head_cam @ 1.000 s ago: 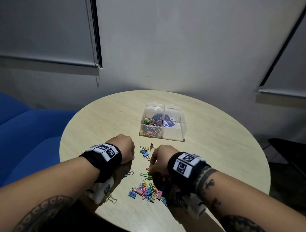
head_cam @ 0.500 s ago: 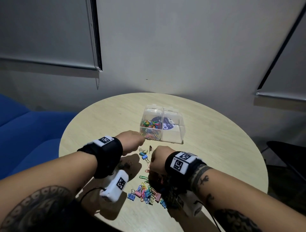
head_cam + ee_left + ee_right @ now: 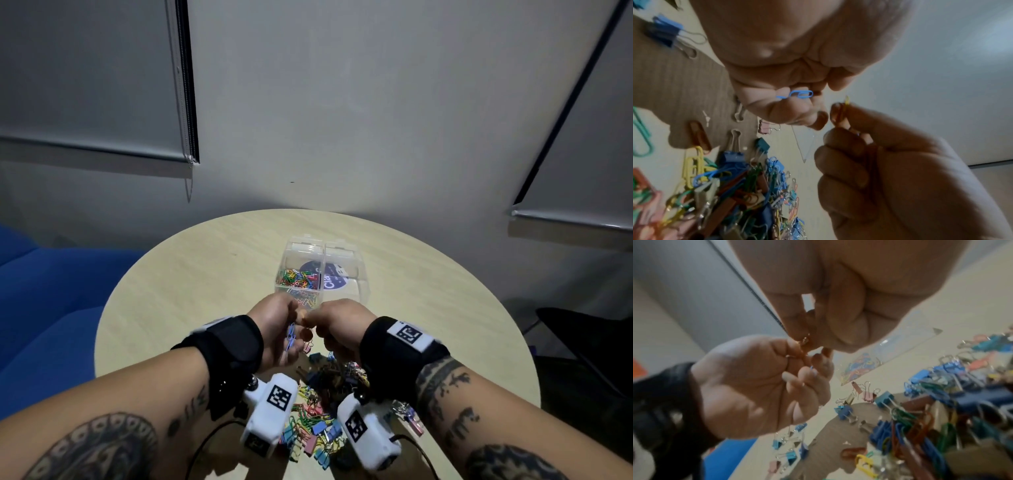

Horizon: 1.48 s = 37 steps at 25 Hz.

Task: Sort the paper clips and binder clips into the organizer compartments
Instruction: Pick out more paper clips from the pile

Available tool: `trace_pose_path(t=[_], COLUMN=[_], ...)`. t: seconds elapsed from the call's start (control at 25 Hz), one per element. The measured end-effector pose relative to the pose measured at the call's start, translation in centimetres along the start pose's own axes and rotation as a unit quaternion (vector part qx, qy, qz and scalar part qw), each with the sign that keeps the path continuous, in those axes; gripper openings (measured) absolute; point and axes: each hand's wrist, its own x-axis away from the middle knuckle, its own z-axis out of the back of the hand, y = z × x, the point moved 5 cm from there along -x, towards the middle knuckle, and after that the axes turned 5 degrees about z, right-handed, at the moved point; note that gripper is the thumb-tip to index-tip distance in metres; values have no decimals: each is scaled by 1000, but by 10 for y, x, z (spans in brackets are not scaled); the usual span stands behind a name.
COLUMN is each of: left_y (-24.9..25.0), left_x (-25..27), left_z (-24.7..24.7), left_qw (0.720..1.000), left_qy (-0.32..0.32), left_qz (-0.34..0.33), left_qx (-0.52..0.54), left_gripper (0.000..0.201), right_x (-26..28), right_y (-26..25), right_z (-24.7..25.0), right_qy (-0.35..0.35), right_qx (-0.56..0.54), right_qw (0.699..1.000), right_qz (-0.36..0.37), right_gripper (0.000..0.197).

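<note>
A clear two-compartment organizer (image 3: 356, 270) stands mid-table; its left compartment holds several coloured paper clips (image 3: 297, 279). My left hand (image 3: 291, 325) is raised in front of it, fingers curled round blue paper clips (image 3: 798, 94). My right hand (image 3: 317, 323) meets it fingertip to fingertip and pinches an orange paper clip (image 3: 842, 112), seen also as the orange clip (image 3: 805, 340) in the right wrist view. Below both hands lies a mixed pile of paper clips and binder clips (image 3: 318, 421).
The round wooden table (image 3: 178, 291) ends close to my forearms. A blue sofa (image 3: 44, 308) stands to the left and a dark chair (image 3: 589, 342) to the right. Loose binder clips (image 3: 789, 449) lie scattered beside the pile.
Both hands have lifted off the pile and come together in front of the organizer. The left hand has turned palm inward with blue clips in it.
</note>
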Motion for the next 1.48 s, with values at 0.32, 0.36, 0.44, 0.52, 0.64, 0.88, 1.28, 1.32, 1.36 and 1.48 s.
trace_pose_path(t=[0.32, 0.36, 0.44, 0.52, 0.64, 0.88, 1.28, 1.32, 1.36, 1.48], left_y=[16, 23, 40, 61, 94, 134, 137, 136, 135, 125], left_x=[-20, -21, -25, -29, -38, -69, -90, -89, -89, -85], left_z=[-1, 2, 10, 19, 28, 29, 35, 37, 38, 35], left_qw=[1000, 1000, 999, 997, 991, 982, 984, 982, 978, 963], left_qy=[14, 21, 42, 69, 113, 152, 104, 108, 119, 121], left_qz=[-6, -10, -20, -33, -54, -86, -87, -96, -104, -119], left_qx=[-9, -7, -17, -20, -40, -74, -119, -124, -137, -207], left_gripper=[19, 23, 25, 17, 19, 25, 17, 14, 11, 16], right_x=[-17, -21, -30, -42, -61, -108, -128, -126, -125, -118], right_y=[-17, -18, -23, -29, -48, -82, -70, -69, -69, -62], right_z=[7, 11, 19, 29, 42, 46, 29, 29, 28, 19], right_qy=[59, 65, 64, 56, 40, 24, 69, 66, 57, -16], right_qx=[154, 104, 17, 7, 39, 153, 237, 242, 258, 403], right_qw=[983, 991, 998, 998, 998, 988, 969, 967, 964, 915], right_qz=[77, 57, 13, -22, -34, -11, 29, 32, 37, 32], right_gripper=[24, 21, 16, 11, 18, 14, 43, 47, 47, 41])
